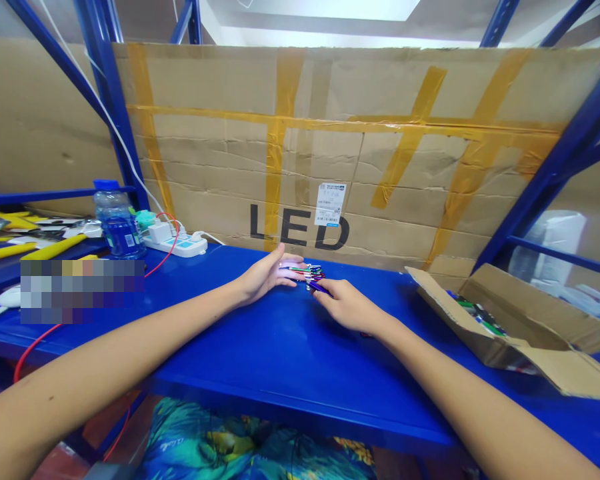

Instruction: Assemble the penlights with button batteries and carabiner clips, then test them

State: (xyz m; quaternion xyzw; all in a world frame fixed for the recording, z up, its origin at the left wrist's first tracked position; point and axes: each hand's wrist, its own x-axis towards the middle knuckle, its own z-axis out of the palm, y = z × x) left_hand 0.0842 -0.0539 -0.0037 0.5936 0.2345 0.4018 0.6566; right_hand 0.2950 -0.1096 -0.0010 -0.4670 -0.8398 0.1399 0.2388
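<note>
A bunch of slim pens (307,272) in red, green, blue and silver lies at the middle of the blue table. My left hand (266,276) is at their left end, thumb raised and fingers stretched out; the pens touch or rest against these fingers, and I cannot tell which. From the right, my right hand (347,303) pinches a dark blue pen (319,287) just in front of the bunch. Its tip points left toward the other pens.
On the right stands an open cardboard box (485,343) with several pens inside. A bottle (117,220) and a white power strip (177,244) stand back left, with a red cable (35,347) nearer. A taped cardboard sheet (220,167) closes off the table's back.
</note>
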